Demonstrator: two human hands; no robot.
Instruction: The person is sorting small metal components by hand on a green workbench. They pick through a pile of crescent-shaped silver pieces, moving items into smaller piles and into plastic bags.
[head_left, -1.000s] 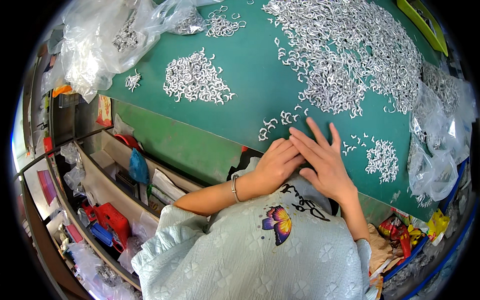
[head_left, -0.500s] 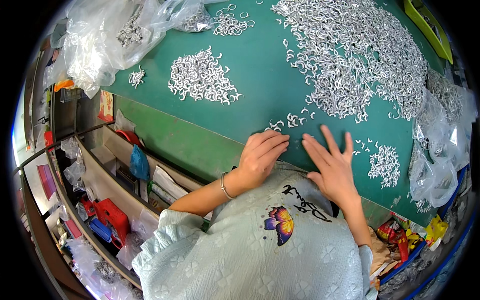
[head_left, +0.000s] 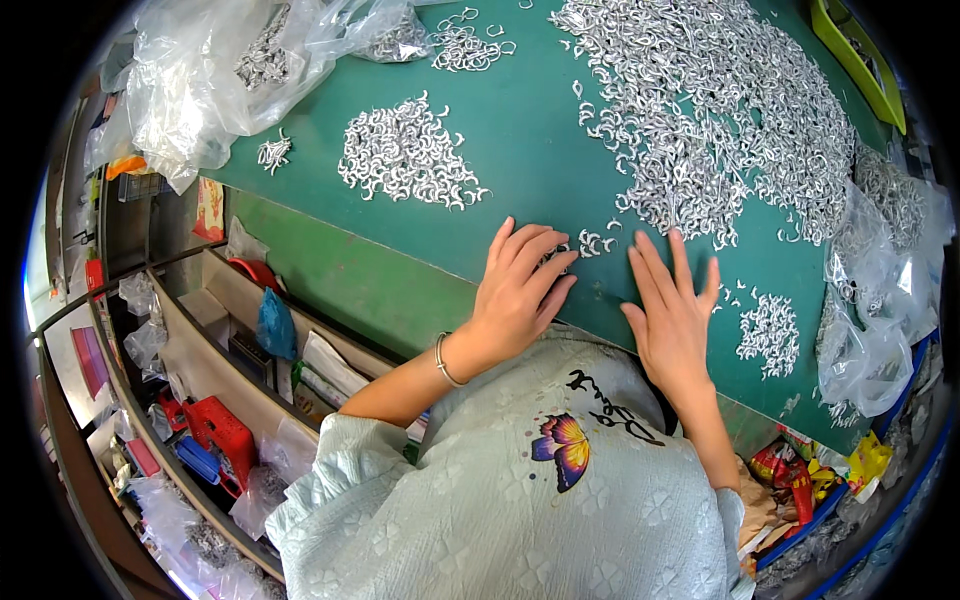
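Observation:
My left hand, a bangle at its wrist, rests over the green table top with its fingers apart. Its fingertips partly cover a few small silver crescent-shaped metal pieces; several more loose crescent pieces lie just to their right. My right hand is stretched out palm down, fingers spread, holding nothing. Its fingertips reach the near edge of a large heap of silver crescent pieces. Right of that hand is a small heap of tiny crescent pieces. A medium heap of crescent pieces lies farther left.
Clear plastic bags with metal pieces stand at the far left, and another plastic bag at the right edge. A yellow-green tray is at the far right. Left below the table are shelves with a red case and a blue bag.
My left hand has spread its fingers and reached forward, now covering some of the loose pieces. My right hand has moved slightly forward and right, to the large heap's edge.

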